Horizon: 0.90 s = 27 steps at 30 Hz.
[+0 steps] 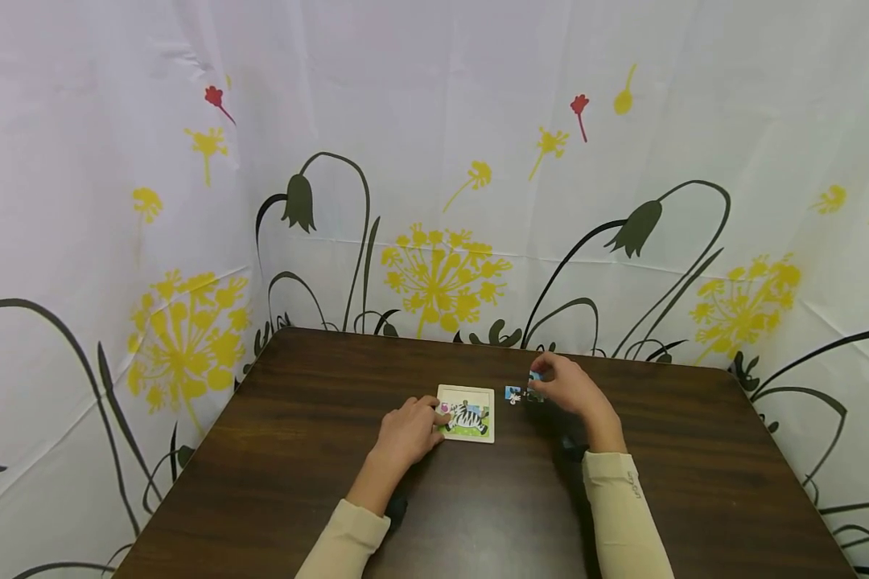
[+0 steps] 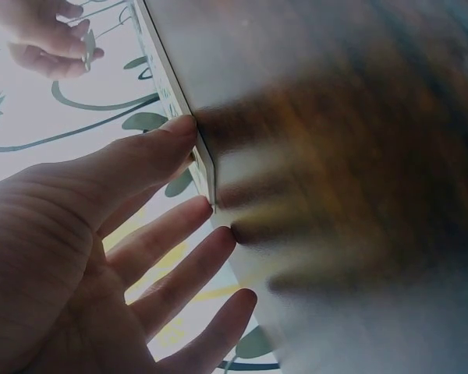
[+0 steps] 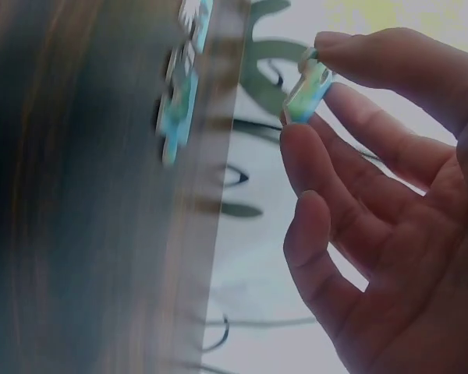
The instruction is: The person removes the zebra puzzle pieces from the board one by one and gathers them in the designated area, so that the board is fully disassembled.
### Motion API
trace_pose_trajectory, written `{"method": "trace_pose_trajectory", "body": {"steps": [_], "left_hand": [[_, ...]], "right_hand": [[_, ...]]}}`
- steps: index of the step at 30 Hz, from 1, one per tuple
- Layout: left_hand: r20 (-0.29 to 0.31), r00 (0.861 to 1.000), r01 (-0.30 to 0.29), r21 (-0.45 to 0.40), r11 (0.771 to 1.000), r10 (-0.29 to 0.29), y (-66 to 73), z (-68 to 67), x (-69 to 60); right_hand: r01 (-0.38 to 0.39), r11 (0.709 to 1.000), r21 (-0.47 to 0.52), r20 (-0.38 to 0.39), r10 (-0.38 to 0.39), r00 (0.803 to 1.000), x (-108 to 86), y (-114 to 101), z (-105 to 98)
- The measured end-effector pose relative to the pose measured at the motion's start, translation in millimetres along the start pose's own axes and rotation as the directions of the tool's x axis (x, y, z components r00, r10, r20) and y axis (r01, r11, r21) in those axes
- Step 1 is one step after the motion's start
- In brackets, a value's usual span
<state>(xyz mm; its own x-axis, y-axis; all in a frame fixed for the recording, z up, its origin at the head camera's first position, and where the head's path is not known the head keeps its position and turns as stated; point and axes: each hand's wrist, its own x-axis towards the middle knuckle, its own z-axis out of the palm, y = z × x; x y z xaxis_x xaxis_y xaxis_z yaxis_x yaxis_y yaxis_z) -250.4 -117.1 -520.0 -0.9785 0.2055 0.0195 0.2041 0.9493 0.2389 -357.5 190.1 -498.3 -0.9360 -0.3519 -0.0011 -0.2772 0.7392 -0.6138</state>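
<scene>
A small wooden puzzle board (image 1: 467,413) with a zebra picture lies flat on the table. My left hand (image 1: 408,430) rests at its left side, fingers fairly straight, thumb and fingertips touching the board's edge (image 2: 205,160). Right of the board, my right hand (image 1: 574,392) is raised over the table and pinches a puzzle piece (image 3: 307,93) between thumb and fingers. The piece shows blue and green. Beneath and beside that hand lie loose puzzle pieces (image 1: 512,394), some partly covered by it; the right wrist view shows pieces (image 3: 178,109) close together on the tabletop.
The dark wooden table (image 1: 297,482) extends around the board. A white curtain (image 1: 434,121) printed with yellow, red and dark green flowers hangs behind the table's far edge and along both sides.
</scene>
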Motion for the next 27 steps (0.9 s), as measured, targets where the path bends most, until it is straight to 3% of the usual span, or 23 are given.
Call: {"method": "trace_pose_trajectory", "body": {"steps": [9,27], "left_hand": [[0.010,1.000,0.002,-0.021,1.000,-0.002,-1.1,0.7,-2.6],[0.014,1.000,0.013,-0.016,1.000,-0.013,-0.3,0.0,-0.5]], "right_hand": [[-0.067,0.996,-0.051,0.066,0.070,0.995,-10.8,21.8,-8.0],[-0.109,0.985,-0.133,0.087,0.121,0.989,-7.5,28.3,-3.7]]}}
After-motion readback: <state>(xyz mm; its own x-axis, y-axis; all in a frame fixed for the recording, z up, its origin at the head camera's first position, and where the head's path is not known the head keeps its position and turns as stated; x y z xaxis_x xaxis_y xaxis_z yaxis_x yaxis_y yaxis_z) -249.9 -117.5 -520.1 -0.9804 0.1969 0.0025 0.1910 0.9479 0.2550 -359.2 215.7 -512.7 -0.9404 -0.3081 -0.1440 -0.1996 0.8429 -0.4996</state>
